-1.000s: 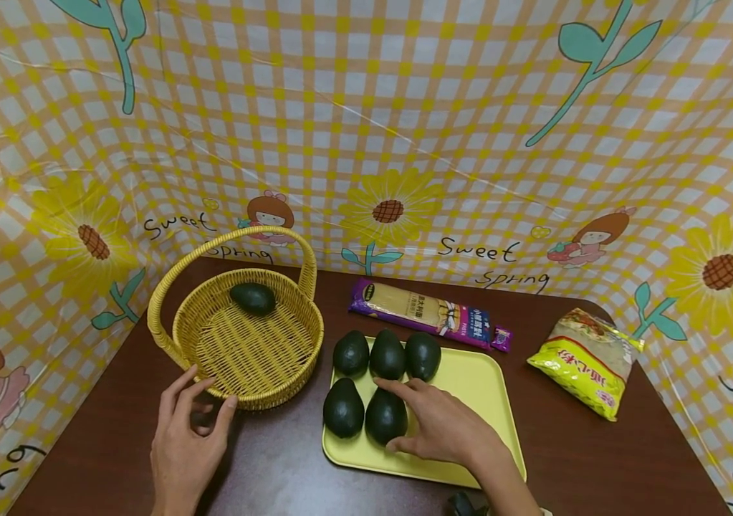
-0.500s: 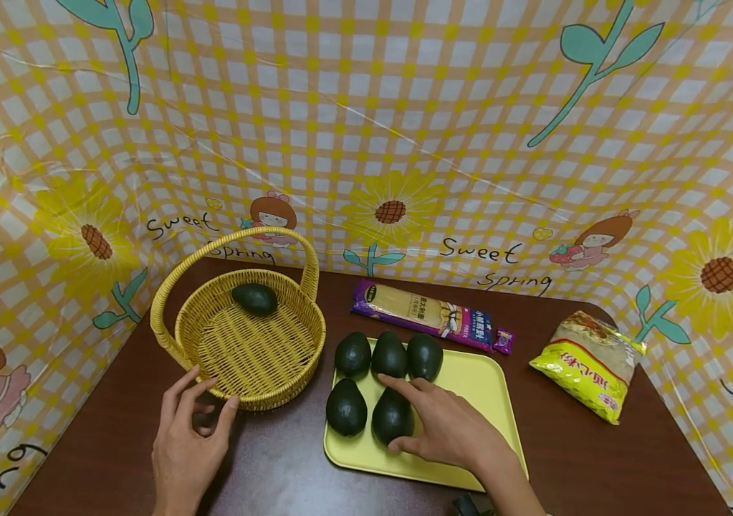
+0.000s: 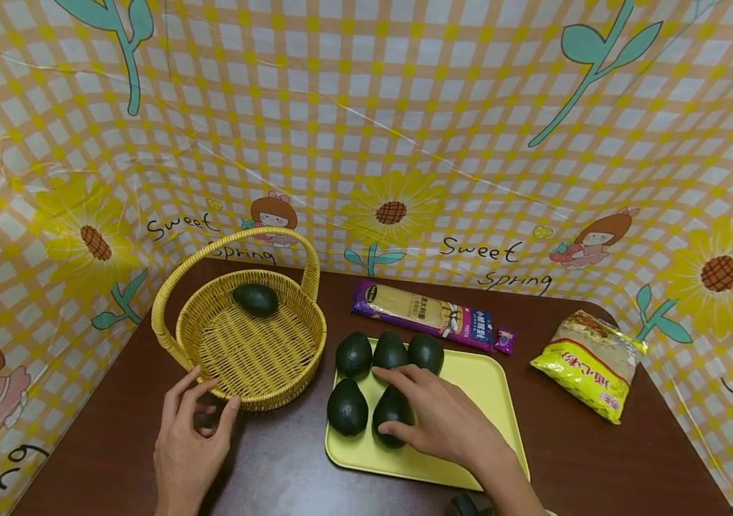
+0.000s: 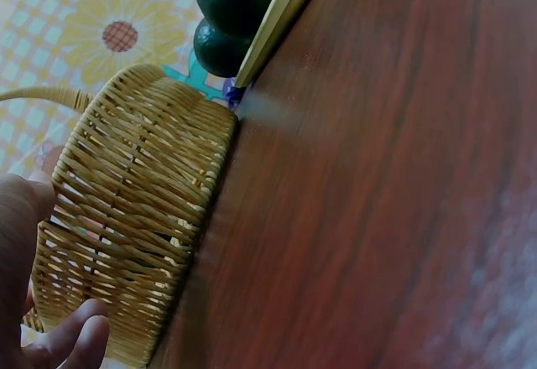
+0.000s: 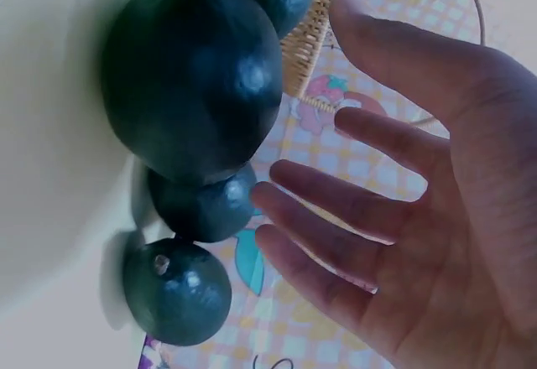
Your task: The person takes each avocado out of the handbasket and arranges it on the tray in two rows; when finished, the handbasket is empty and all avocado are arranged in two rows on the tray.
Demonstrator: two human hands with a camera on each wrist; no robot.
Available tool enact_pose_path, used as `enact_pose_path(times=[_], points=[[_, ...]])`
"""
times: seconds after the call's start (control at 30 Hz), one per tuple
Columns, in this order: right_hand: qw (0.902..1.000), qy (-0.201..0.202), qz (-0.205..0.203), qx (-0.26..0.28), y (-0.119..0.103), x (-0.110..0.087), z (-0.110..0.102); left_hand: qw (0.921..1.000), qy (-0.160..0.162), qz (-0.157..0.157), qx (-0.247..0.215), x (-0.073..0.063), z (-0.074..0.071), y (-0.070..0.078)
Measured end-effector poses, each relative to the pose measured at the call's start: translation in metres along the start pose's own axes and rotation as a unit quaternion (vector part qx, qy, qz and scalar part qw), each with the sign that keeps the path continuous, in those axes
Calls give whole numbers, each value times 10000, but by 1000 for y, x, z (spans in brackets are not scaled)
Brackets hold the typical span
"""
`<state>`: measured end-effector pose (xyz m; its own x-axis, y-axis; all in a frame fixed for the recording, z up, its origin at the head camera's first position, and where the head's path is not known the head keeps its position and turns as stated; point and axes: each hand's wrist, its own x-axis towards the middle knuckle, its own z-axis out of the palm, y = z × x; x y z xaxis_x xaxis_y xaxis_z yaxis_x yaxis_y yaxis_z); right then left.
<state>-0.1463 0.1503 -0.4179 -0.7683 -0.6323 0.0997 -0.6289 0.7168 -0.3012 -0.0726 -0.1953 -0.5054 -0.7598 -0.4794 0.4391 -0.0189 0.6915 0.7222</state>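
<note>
In the head view, my left hand [image 3: 192,437] is at the near left rim of a yellow wicker basket [image 3: 289,390] with a tall handle. The left wrist view shows the thumb at the rim and curled fingertips [image 4: 84,331] against the woven wall. One dark green avocado [image 3: 255,300] lies inside the basket. My right hand [image 3: 440,416] hovers over the front right avocado [image 3: 392,419] on a yellow tray [image 3: 482,401], partly hiding it. Seen from the right wrist, its fingers are spread and stand apart from the nearest avocado [image 5: 193,75].
Several other avocados [image 3: 347,407] sit on the tray's left half. Behind it lies a purple pasta pack [image 3: 420,312] beside a small purple packet [image 3: 504,340]. A yellow food bag [image 3: 588,365] lies to the right on the brown table [image 3: 289,473]. Checked cloth [image 3: 366,129] hangs behind.
The front right avocado has shifted slightly right on the tray. My right thumb has moved up over its near side. My left hand stays at the basket rim.
</note>
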Motion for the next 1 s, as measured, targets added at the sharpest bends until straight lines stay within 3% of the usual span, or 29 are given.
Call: enact_pose_path(times=[0.33,0.63,1.0], points=[[9982,173,-532,-231,-12,23,-8,10000,-2,0,-8,-1,-1,0],[9962,-156,-796,-321,-25,48,-12,10000,-22,-10,-7,-1,1,0],[9887,-153,-1339,-661,-39,73,-14,10000,-27,-52,-4,-1,0,1]])
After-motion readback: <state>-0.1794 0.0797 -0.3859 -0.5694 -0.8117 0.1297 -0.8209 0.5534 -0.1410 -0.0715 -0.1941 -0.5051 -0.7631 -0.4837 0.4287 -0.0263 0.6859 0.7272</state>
